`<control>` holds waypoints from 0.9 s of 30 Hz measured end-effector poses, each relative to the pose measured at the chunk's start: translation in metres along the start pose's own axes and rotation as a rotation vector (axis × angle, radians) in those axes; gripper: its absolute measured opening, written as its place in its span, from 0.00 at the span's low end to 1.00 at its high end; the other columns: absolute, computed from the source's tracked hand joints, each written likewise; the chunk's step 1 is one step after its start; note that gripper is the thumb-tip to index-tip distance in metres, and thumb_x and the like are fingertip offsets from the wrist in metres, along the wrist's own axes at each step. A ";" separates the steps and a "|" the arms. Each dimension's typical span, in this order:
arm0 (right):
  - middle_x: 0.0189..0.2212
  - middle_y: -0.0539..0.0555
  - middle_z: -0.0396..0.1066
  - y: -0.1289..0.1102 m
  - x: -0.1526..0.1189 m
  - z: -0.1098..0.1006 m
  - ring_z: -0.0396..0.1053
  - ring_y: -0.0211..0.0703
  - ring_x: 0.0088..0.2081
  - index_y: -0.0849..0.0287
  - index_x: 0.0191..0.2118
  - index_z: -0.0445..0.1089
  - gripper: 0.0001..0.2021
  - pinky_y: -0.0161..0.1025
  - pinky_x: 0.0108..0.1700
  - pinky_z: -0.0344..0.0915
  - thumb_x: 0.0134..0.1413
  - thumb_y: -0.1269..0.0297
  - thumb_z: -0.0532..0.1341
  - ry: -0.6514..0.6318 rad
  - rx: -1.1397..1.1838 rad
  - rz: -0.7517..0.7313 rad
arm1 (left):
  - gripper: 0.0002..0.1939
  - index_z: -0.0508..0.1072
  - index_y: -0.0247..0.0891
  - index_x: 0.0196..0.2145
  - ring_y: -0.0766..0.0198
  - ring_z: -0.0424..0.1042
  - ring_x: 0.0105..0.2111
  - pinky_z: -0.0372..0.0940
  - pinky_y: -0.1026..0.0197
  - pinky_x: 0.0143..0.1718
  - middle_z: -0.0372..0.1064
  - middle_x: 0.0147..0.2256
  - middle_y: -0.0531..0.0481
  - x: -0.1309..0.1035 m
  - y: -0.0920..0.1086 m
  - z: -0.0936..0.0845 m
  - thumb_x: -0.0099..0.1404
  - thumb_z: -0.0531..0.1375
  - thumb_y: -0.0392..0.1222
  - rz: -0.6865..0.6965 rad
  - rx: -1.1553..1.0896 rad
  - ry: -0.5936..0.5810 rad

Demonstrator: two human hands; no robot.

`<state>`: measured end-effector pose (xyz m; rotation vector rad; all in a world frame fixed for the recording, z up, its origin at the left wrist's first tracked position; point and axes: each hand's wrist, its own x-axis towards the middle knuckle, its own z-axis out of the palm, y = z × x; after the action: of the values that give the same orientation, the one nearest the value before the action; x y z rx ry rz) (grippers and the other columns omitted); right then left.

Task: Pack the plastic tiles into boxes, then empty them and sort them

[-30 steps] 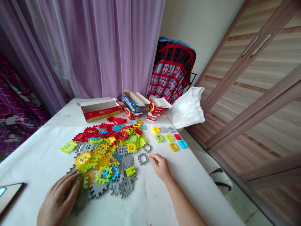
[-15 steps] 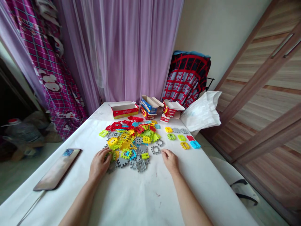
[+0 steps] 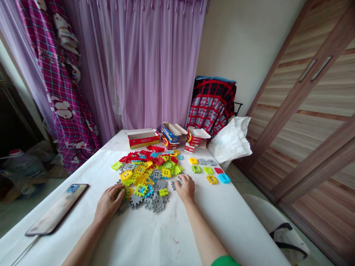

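Note:
A heap of interlocking plastic building pieces (image 3: 156, 173) in red, yellow, green, blue and grey lies on the white-covered table (image 3: 155, 240). At its left edge rests my left hand (image 3: 109, 202), fingers loosely bent and apart, touching the nearest pieces and holding none of them. My right hand (image 3: 185, 188) is at the heap's right side with its fingers closed over a grey building piece (image 3: 174, 184), which is partly hidden beneath them. Several pieces lie apart to the right, among them a blue piece (image 3: 224, 178) and a yellow piece (image 3: 212, 180).
Behind the heap stand an open red-and-yellow box (image 3: 143, 140), a blue box (image 3: 170, 133) stacked on a red one, and further red boxes (image 3: 193, 138). A white plastic bag (image 3: 231, 142) sits at the back right. A phone (image 3: 58, 209) with a cable lies at left.
My right hand has moved left onto the grey pieces beside the heap. My left hand stays by the heap's left edge. The camera view has tilted up and shifted slightly right.

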<state>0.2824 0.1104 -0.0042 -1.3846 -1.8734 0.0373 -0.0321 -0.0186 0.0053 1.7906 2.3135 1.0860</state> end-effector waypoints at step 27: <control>0.35 0.54 0.74 0.004 -0.002 -0.021 0.67 0.47 0.42 0.53 0.27 0.69 0.09 0.43 0.45 0.56 0.56 0.57 0.62 -0.105 -0.102 0.048 | 0.24 0.78 0.46 0.38 0.52 0.77 0.43 0.71 0.51 0.49 0.78 0.43 0.47 0.005 -0.020 0.003 0.59 0.52 0.63 0.054 0.025 -0.028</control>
<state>0.2979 0.1022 0.0073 -1.5233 -1.9510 0.0402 -0.0492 -0.0145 -0.0057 1.8751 2.2854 1.0363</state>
